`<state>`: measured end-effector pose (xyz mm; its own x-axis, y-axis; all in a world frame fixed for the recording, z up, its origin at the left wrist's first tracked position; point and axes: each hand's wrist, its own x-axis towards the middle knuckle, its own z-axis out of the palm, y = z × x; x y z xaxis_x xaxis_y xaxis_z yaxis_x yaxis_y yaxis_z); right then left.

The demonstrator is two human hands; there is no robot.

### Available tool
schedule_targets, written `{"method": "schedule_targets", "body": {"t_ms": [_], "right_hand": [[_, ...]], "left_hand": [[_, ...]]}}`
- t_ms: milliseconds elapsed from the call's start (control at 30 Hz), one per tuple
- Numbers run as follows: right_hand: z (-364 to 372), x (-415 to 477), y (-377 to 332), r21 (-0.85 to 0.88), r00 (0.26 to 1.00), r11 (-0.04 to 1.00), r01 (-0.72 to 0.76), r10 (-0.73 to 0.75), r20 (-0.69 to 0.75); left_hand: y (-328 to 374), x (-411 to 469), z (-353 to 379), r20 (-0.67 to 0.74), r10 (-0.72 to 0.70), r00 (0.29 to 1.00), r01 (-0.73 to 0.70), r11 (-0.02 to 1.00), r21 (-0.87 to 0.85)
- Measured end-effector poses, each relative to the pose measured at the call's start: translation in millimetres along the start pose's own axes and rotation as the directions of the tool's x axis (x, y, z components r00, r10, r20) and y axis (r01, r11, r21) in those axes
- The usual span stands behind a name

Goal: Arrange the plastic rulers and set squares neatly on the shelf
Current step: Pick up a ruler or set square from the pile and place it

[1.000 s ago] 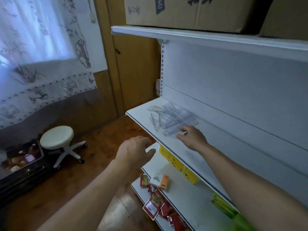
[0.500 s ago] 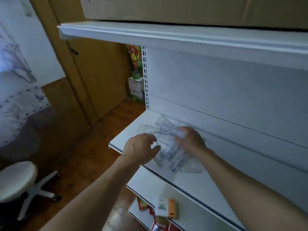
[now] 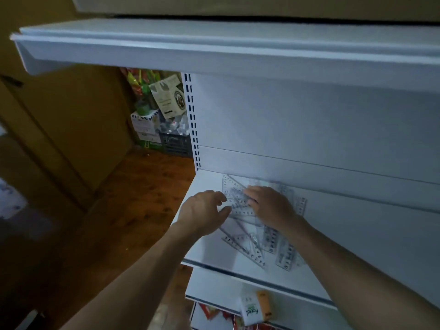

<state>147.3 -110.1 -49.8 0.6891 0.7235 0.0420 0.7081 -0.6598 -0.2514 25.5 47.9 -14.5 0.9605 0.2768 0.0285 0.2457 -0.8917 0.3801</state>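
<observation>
Several clear plastic rulers and set squares point(image 3: 247, 236) lie in a loose, overlapping pile at the left end of the white shelf point(image 3: 357, 253). A set square point(image 3: 232, 186) sticks out toward the back wall, and straight rulers point(image 3: 287, 257) lie nearer the front edge. My right hand point(image 3: 270, 207) lies on top of the pile with its fingers spread over the pieces. My left hand point(image 3: 204, 211) is at the pile's left side, fingers loosely curled, thumb and fingertips touching a set square's edge.
A white shelf board point(image 3: 214, 51) hangs overhead, with a cardboard box on it. On a lower shelf lies a white and orange packet point(image 3: 256, 308) beside red packets. Left of the rack are stacked boxes and a dark crate point(image 3: 175, 144) on the wooden floor.
The view has moved closer and further right along the shelf. Both hands have come together on the pile; the left hand now touches the pieces beside the right.
</observation>
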Motion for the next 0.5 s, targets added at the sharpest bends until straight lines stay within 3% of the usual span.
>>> {"method": "schedule_targets", "body": {"t_ms": [300, 500], "right_hand": [[-18, -3, -6, -0.009, 0.987, 1.000, -0.019, 0.018, -0.157], [-33, 5, -9, 0.345, 0.859, 0.938, -0.019, 0.192, -0.475]], "left_hand": [[-11, 11, -1, 0.044, 0.097, 0.994, -0.095, 0.994, -0.045], [-14, 15, -2, 0.063, 0.112, 0.992, -0.101, 0.983, -0.154]]}}
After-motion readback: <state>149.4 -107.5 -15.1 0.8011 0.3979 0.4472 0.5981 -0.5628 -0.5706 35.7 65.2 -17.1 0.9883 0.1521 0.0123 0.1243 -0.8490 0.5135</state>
